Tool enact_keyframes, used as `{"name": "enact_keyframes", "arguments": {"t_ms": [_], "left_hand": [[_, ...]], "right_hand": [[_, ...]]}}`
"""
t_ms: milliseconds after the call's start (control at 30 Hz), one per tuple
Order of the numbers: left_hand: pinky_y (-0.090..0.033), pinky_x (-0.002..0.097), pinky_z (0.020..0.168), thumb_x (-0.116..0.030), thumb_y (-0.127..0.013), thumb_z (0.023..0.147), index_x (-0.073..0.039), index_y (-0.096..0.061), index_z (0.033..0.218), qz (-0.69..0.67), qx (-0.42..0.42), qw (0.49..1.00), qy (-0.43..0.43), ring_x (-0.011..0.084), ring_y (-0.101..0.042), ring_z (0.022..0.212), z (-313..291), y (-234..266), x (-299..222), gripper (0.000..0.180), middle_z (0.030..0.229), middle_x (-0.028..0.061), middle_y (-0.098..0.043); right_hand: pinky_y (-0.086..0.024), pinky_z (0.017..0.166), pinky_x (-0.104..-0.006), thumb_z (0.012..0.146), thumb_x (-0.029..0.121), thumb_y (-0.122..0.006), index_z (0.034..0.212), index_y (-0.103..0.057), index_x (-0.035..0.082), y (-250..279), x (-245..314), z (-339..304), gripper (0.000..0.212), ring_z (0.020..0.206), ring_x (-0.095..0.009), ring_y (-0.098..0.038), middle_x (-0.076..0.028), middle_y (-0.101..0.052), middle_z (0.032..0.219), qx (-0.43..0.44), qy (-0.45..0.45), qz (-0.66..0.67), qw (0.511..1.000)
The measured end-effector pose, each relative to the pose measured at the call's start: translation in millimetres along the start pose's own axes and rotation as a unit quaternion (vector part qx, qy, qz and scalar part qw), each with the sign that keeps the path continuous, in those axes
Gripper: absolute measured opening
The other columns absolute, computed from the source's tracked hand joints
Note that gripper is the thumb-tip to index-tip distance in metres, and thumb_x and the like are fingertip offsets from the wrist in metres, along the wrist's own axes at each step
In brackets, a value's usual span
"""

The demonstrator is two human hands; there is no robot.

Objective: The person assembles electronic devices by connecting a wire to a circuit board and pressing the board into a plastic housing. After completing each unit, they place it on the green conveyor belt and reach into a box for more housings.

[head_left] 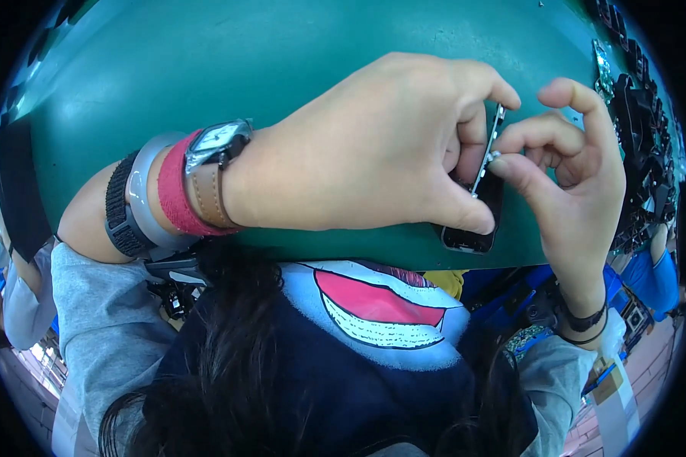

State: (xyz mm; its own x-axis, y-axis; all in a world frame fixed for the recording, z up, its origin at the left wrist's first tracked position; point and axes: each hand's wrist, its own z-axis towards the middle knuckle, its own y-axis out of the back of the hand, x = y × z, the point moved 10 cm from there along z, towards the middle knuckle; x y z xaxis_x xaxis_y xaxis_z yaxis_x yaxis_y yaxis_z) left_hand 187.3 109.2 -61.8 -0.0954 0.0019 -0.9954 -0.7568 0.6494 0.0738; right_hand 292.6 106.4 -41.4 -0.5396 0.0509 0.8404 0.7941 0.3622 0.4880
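Note:
My left hand [389, 148] reaches across from the left. Its thumb and index finger grip the two ends of a narrow silvery strip [480, 177] with small bright bits along it. At the strip's middle, my right hand [579, 164] pinches a tiny whitish piece [494, 155] between thumb and index finger; its exact kind is too small to tell. Directly under the strip is a glossy black slab with rounded corners, like a phone [469, 241], partly hidden by my left hand. Whether the strip is joined to the slab cannot be seen.
A green work table [282, 46] spreads out before me. Many dark small parts [640, 152] are piled along its right edge, with a green circuit board [603, 68] near them. A black strip [21, 190] lies at the left edge. Other people's arms [654, 278] show at both sides.

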Motion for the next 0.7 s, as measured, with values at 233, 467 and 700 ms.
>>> {"name": "enact_keyframes", "arguments": {"t_ms": [233,467,700], "left_hand": [[-0.049,0.0250,0.060,-0.013,-0.083,0.064,0.012,-0.055,0.106,-0.085,-0.014,0.996,0.024,0.0134,-0.060,0.060,2,0,7,0.056,0.065,0.0072,-0.062],[-0.049,0.0242,0.064,-0.014,-0.084,0.063,0.011,-0.056,0.101,-0.062,-0.003,0.998,0.033,0.0118,-0.059,0.060,5,-1,7,0.053,0.064,0.0061,-0.061],[-0.050,0.0242,0.064,-0.015,-0.085,0.063,0.011,-0.056,0.100,-0.068,0.006,0.997,0.039,0.0121,-0.060,0.061,5,-3,8,0.054,0.065,0.0068,-0.062]], "right_hand": [[-0.046,0.080,-0.0219,0.082,-0.013,-0.061,0.110,-0.050,-0.003,0,-3,-6,0.032,0.088,-0.012,-0.057,-0.010,-0.059,0.098,0.011,0.113,0.040,0.993],[-0.046,0.080,-0.0223,0.083,-0.014,-0.059,0.095,-0.059,-0.005,-2,-5,-12,0.015,0.088,-0.012,-0.056,-0.010,-0.057,0.101,-0.023,0.113,0.048,0.992],[-0.046,0.077,-0.0206,0.081,-0.014,-0.061,0.097,-0.058,-0.004,0,7,-16,0.019,0.087,-0.011,-0.057,-0.010,-0.061,0.097,-0.006,0.185,-0.009,0.983]]}}
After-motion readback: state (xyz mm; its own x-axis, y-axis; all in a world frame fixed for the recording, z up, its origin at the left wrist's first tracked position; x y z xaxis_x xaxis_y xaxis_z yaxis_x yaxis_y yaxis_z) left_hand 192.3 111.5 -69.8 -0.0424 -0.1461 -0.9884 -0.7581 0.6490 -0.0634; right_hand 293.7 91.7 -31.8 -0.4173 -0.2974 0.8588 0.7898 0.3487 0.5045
